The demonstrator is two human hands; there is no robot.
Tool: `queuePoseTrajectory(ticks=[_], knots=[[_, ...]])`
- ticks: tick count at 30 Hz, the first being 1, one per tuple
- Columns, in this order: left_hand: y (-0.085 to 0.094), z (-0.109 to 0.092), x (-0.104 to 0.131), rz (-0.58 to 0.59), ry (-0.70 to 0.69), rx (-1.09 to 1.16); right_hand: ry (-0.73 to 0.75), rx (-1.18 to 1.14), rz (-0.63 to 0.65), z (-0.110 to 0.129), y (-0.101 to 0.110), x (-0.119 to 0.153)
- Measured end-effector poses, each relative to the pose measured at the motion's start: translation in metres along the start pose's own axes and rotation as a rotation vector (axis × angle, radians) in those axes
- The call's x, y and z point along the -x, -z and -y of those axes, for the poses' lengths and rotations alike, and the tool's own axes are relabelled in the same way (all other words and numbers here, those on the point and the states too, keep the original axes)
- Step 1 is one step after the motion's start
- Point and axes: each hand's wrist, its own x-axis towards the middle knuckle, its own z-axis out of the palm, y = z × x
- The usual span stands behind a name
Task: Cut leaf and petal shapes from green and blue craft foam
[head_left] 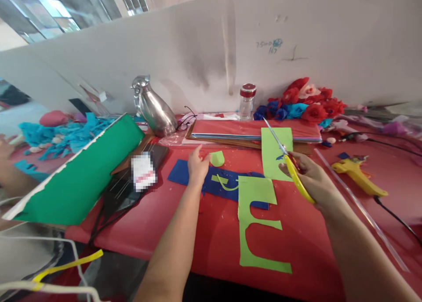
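My right hand [311, 176] grips yellow-handled scissors [292, 163], whose metal blades point up and away to the left. Behind the blades lies a light green paper sheet [268, 154], partly over the paper stack. My left hand [198, 165] is over a dark blue strip [180, 172], its visible fingers apart and beside a small rounded green piece [217, 159]. Whether they touch that piece is unclear. A thin curved green scrap [227, 187] rests on the blue strip. Nearer me lies a green sheet with rounded cutouts [244, 236].
A stack of coloured paper [227, 129] lies at the back, near a red-lidded jar [247, 102] and paper flowers [313, 106]. A steel jug [156, 110] and green board [82, 179] stand left. A yellow glue gun [359, 174] with a cable lies right. Another person's arm [13, 174] shows far left.
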Motion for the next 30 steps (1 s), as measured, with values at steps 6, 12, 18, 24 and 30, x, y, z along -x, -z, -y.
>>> queuePoseTrajectory(ticks=[6,12,18,24,30], knots=[[-0.007,-0.017,0.022,0.371,-0.251,-0.419,-0.184,-0.317,0.006,0.020,-0.003,0.005],[-0.037,-0.026,0.063,0.632,-0.420,-0.570,-0.196,-0.283,-0.041,0.015,-0.004,0.002],[-0.042,-0.026,0.072,0.605,-0.371,-0.426,-0.054,0.532,-0.077,0.006,-0.002,0.002],[-0.040,-0.026,0.072,0.656,-0.402,-0.327,-0.120,1.034,0.013,0.011,0.000,0.003],[-0.035,-0.030,0.082,0.736,-0.475,-0.569,-0.140,1.116,0.088,0.009,0.001,0.002]])
